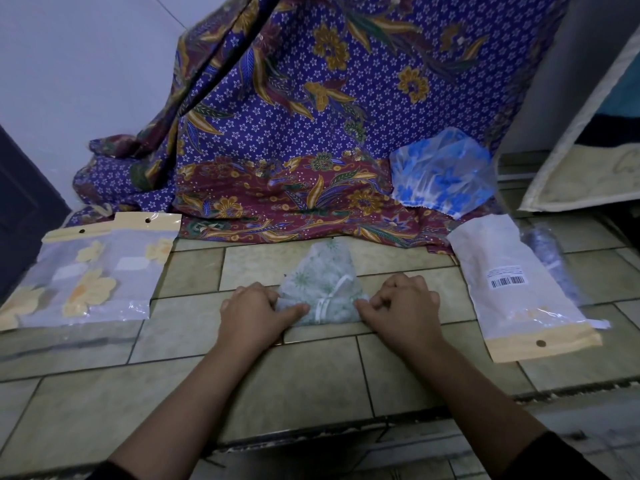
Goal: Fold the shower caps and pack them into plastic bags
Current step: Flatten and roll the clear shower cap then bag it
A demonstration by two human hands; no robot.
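A green-and-white floral shower cap [322,278] lies folded into a narrow wedge on the tiled floor, its white elastic showing near the front. My left hand [254,311] pinches its near left corner, thumb pointing across the cap. My right hand [401,306] holds the near right corner with curled fingers. A blue-flowered shower cap [441,174] lies crumpled at the back right. A plastic bag [519,292] with a yellow header and barcode label lies flat on the right.
Two packed bags [90,275] with yellow-flower caps lie on the left. A purple and maroon batik cloth [277,133] hangs behind and spreads over the floor. A clear wrapped bundle [550,261] lies right of the bag. A step edge [311,441] runs along the front.
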